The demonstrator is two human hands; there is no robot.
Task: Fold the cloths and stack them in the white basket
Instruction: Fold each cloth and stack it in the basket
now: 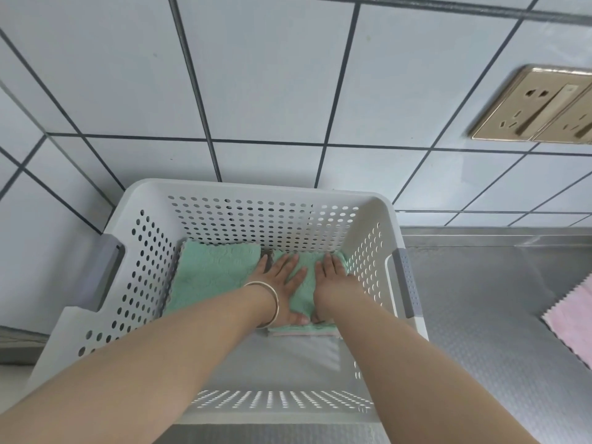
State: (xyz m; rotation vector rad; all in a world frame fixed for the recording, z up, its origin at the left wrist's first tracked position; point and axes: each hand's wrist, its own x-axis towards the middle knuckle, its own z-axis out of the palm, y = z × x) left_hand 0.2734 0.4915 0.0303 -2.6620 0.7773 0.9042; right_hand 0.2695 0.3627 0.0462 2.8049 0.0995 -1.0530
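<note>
Tiled wall, steel counter. Basket holds two green cloths: left, right. Left hand, right hand flat, fingers straight, pressing right one. Step: stacking. Next, likely: fold pink cloth on counter.

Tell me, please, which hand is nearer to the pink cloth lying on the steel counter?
Right. The right hand presses the folded green cloth on the basket's side toward the pink cloth; the left hand lies beside it, farther away.
</note>
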